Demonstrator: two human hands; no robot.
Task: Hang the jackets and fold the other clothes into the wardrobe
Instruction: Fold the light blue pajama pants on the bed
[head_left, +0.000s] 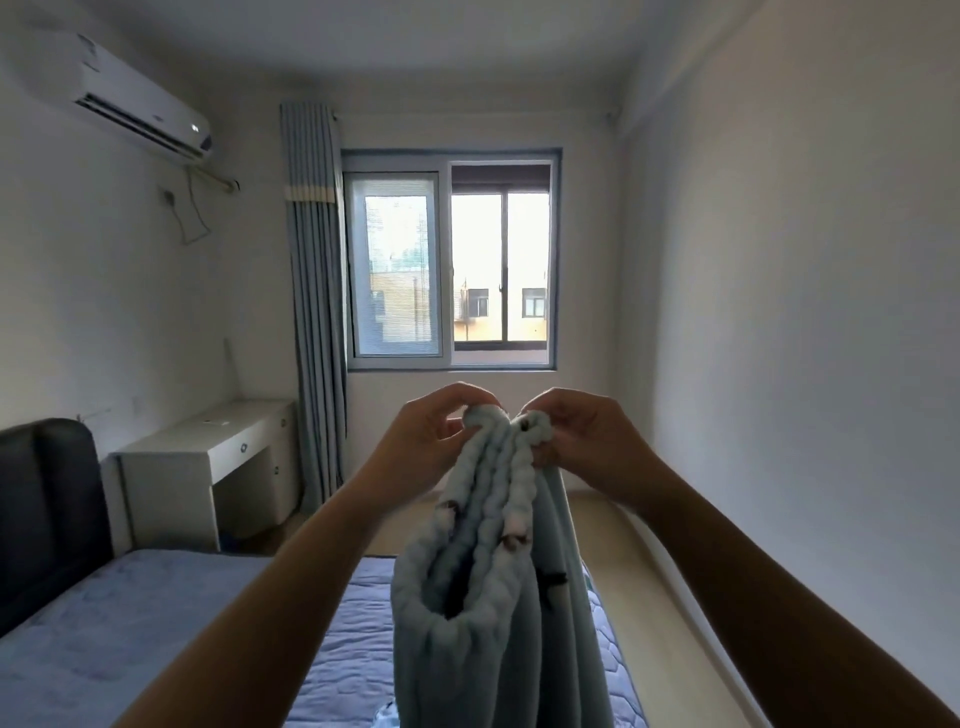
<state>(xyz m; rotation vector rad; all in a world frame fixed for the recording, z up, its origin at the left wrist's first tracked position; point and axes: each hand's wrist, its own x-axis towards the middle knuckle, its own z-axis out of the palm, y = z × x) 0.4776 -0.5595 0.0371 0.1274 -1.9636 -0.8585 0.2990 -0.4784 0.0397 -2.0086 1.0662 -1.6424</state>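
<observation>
A pale blue fleecy garment (483, 597) with small dark and white spots hangs in mid-air above the foot of the bed, its top edge gathered into thick ribbed folds and its length dropping out of sight at the bottom. The left hand (431, 436) pinches the bunched top on one side, fingers curled over the cloth; the right hand (582, 441) pinches the other side just beside it, the two hands nearly meeting. Both bare forearms reach up from below. Under the garment lies a blue quilted mattress (130, 634), with a dark headboard (47, 519) at the left. Beyond stand a white desk (208, 462), a blue curtain (317, 312), a window (452, 260), and an air conditioner (135, 98) high on the left wall.
</observation>
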